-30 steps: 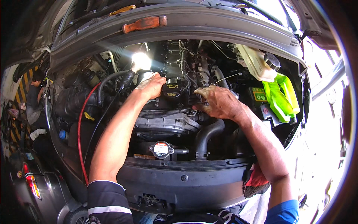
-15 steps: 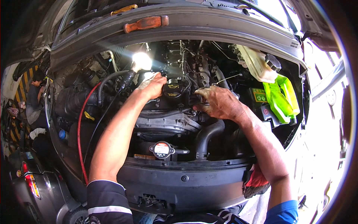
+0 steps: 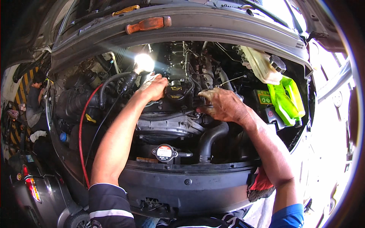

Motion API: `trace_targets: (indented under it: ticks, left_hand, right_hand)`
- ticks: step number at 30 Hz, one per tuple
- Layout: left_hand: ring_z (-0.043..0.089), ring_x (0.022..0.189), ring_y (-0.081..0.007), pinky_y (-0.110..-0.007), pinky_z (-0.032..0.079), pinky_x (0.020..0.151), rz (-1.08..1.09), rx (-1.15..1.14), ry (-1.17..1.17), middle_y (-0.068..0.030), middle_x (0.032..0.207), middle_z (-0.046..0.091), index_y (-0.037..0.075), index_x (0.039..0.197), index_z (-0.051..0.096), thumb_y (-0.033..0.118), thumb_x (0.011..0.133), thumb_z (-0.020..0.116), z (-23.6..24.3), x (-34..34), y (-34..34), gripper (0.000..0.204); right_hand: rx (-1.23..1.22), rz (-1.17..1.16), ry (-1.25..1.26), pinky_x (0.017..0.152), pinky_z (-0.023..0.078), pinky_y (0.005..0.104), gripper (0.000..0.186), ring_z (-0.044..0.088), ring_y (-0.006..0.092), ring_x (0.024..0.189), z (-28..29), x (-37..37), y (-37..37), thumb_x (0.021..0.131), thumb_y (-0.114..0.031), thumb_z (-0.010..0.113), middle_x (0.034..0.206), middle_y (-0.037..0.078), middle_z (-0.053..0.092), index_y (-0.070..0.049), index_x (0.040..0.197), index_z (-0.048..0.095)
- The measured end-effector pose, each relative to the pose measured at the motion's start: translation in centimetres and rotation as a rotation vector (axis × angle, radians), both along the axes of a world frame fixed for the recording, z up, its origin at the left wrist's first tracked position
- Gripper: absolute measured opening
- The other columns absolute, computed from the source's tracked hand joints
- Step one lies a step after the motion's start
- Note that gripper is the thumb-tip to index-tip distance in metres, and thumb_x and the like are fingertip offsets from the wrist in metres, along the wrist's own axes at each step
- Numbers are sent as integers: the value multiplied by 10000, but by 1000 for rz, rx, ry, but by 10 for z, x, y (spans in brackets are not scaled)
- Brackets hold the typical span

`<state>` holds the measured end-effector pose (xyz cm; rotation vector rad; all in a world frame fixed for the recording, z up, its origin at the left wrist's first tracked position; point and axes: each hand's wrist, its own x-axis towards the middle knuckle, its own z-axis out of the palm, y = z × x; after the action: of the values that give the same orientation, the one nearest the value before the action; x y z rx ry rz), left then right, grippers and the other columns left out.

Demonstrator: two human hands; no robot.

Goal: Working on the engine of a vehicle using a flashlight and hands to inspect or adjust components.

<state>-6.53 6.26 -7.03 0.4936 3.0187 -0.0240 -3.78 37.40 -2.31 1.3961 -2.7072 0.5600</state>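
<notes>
dark metal car engine (image 3: 178, 60) sits mid-view, between wide grey metal cowl (image 3: 213, 33) and dark smooth front panel (image 3: 159, 180). left hand (image 3: 154, 89) curled just left of round black oil filler cap (image 3: 175, 92); fingertips hidden, cannot tell if clamped on anything. right hand (image 3: 224, 103) right of the cap, thumb and forefinger bent with a gap showing, other fingers hidden; cannot tell if gripping. cap stands between both hands. ribbed black hose (image 3: 167, 116) crosses in front of the engine; thick curved black hose (image 3: 213, 138) below right hand. lit white work lamp (image 3: 143, 62) behind left hand, glare washes out that spot. thin pale rod (image 3: 232, 81) beyond right hand. off right: whitish plastic reservoir (image 3: 260, 66), neon yellow-green plastic piece (image 3: 287, 100). off left: thin red hose (image 3: 80, 140), beside left forearm. orange-handled tool (image 3: 148, 25) on the cowl. round silver radiator cap (image 3: 164, 152) near the front panel.
</notes>
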Motion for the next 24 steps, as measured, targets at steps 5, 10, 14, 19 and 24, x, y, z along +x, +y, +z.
trace_targets:
  ticks: [5, 10, 14, 19, 24]
  left_hand:
    - [571, 1171, -368, -448, 467, 1030, 82, -40, -93, -197, 1214, 591, 4, 1049, 649, 67, 819, 671, 11, 4, 7, 240]
    - [562, 1217, -365, -434, 466, 1055, 49, -27, -8, -201, 1248, 570, 26, 1093, 656, 50, 826, 655, 13, 10, 11, 268]
    - [565, 1229, -363, -426, 470, 1059, 70, -2, -68, -209, 1273, 568, 38, 1157, 649, 58, 851, 637, 12, 8, 14, 306]
    - [583, 1196, -362, -431, 478, 1047, 66, -41, -99, -207, 1236, 571, 34, 1155, 640, 82, 867, 644, 14, 6, 13, 293]
    - [587, 1182, -367, -443, 482, 1032, 26, -35, -30, -204, 1192, 570, 28, 1141, 631, 81, 861, 652, 8, 8, 10, 286]
  right_hand:
    - [165, -61, -123, 978, 524, 456, 587, 659, 379, 1115, 7, 1, 0, 908, -461, 709, 1177, 207, 700, -29, 1298, 634]
    - [37, -14, -17, 871, 544, 500, 451, 689, 413, 983, 6, 3, -3, 918, -418, 705, 970, 225, 713, -30, 1147, 673]
    - [105, -44, -74, 923, 534, 479, 516, 674, 398, 1048, 8, 3, -1, 912, -442, 707, 1073, 217, 706, -35, 1225, 653]
    - [156, -55, -103, 973, 525, 459, 582, 659, 378, 1114, 11, 2, -1, 906, -462, 710, 1182, 203, 697, -40, 1299, 633]
    - [142, -37, -100, 968, 528, 458, 579, 663, 375, 1102, 5, 0, -1, 900, -462, 714, 1150, 205, 705, -36, 1285, 640]
